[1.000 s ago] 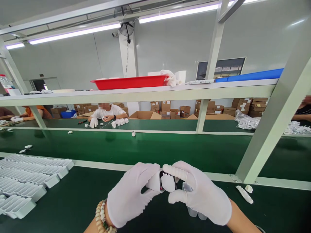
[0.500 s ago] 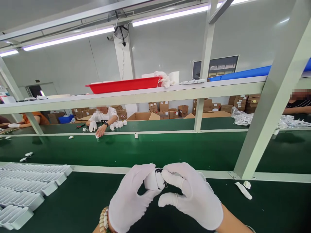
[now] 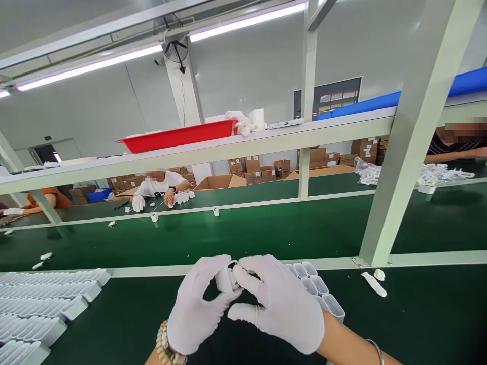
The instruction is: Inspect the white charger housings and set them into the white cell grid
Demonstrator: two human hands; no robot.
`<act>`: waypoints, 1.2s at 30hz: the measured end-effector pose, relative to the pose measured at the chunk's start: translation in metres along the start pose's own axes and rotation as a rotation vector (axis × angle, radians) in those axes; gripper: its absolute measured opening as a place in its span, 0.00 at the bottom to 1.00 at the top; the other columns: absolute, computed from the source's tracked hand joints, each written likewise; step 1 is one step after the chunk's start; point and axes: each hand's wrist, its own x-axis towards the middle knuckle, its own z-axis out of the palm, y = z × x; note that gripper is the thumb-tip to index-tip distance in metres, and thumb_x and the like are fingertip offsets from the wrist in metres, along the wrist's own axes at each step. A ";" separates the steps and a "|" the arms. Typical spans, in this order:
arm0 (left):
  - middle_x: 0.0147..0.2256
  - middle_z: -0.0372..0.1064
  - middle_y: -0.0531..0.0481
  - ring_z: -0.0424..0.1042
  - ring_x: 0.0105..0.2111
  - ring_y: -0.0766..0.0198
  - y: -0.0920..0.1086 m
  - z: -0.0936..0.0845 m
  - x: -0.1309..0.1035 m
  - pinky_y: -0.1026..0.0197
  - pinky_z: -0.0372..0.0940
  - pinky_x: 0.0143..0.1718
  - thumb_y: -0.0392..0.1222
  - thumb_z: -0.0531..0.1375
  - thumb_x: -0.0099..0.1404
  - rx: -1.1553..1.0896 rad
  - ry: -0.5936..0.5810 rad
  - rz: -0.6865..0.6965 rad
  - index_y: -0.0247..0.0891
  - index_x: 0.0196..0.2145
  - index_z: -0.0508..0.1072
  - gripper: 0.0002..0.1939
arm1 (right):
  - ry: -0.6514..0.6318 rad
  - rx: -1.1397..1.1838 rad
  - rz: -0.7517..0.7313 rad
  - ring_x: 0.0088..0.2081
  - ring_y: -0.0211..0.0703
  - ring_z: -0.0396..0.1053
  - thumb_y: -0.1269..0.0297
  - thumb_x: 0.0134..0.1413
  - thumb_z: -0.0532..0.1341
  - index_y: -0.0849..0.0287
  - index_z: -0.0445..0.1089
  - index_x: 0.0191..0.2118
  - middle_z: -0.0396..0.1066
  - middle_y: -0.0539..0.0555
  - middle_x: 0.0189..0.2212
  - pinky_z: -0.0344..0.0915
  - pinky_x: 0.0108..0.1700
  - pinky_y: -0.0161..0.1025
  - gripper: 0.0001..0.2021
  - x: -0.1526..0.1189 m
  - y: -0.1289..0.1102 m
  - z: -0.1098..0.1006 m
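Above the dark green bench (image 3: 133,314), the gloved left hand (image 3: 198,309) pinches a small white housing (image 3: 225,280) between thumb and fingers. The gloved right hand (image 3: 283,304) rests its foremost fingers against the housing's right side, its thumb spread apart below them. White open-topped containers (image 3: 335,305) stand partly behind the right hand; rows of similar white containers (image 3: 74,306) lie farther left.

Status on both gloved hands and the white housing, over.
Left hand gripping white housing. Right hand at its side, thumb apart; right fingers partly hide it. Open white containers beyond right hand.
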 end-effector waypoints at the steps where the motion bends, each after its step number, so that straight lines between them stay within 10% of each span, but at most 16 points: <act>1: 0.43 0.78 0.49 0.79 0.41 0.57 -0.008 0.004 0.001 0.54 0.76 0.46 0.43 0.65 0.65 -0.018 -0.018 -0.042 0.48 0.52 0.73 0.17 | -0.041 -0.005 0.027 0.29 0.43 0.67 0.51 0.51 0.71 0.57 0.73 0.35 0.73 0.51 0.32 0.62 0.30 0.38 0.15 0.002 0.001 0.000; 6: 0.43 0.76 0.47 0.78 0.42 0.57 -0.069 0.045 -0.006 0.52 0.74 0.49 0.43 0.66 0.61 -0.170 -0.133 -0.335 0.43 0.50 0.72 0.18 | -0.241 -0.011 0.170 0.35 0.46 0.71 0.62 0.62 0.62 0.53 0.72 0.56 0.76 0.55 0.42 0.64 0.35 0.41 0.17 -0.010 0.014 -0.009; 10: 0.44 0.75 0.44 0.78 0.43 0.55 -0.113 0.087 -0.017 0.52 0.73 0.49 0.41 0.66 0.55 -0.147 -0.167 -0.527 0.39 0.44 0.74 0.18 | -0.399 0.078 0.246 0.38 0.48 0.72 0.63 0.67 0.55 0.50 0.76 0.49 0.76 0.53 0.39 0.66 0.42 0.46 0.13 -0.059 0.036 -0.018; 19: 0.46 0.79 0.46 0.77 0.48 0.52 -0.144 0.148 0.001 0.51 0.69 0.56 0.42 0.64 0.56 -0.098 -0.210 -0.740 0.40 0.46 0.76 0.19 | -0.777 0.349 0.171 0.37 0.47 0.73 0.63 0.65 0.58 0.57 0.79 0.49 0.77 0.59 0.40 0.70 0.38 0.42 0.14 -0.151 0.064 -0.015; 25: 0.56 0.72 0.38 0.71 0.58 0.48 -0.148 0.137 -0.021 0.48 0.64 0.62 0.41 0.67 0.55 0.029 -0.248 -0.738 0.36 0.61 0.67 0.35 | -0.927 0.317 0.240 0.37 0.50 0.72 0.64 0.58 0.65 0.56 0.79 0.51 0.75 0.60 0.40 0.69 0.37 0.42 0.16 -0.142 0.055 -0.034; 36: 0.43 0.77 0.42 0.76 0.45 0.50 -0.122 0.103 -0.038 0.50 0.70 0.52 0.43 0.58 0.64 0.251 -0.404 -0.673 0.37 0.50 0.76 0.18 | -1.125 0.253 0.411 0.51 0.58 0.70 0.68 0.52 0.67 0.63 0.78 0.50 0.69 0.65 0.54 0.70 0.52 0.48 0.18 -0.138 0.036 -0.054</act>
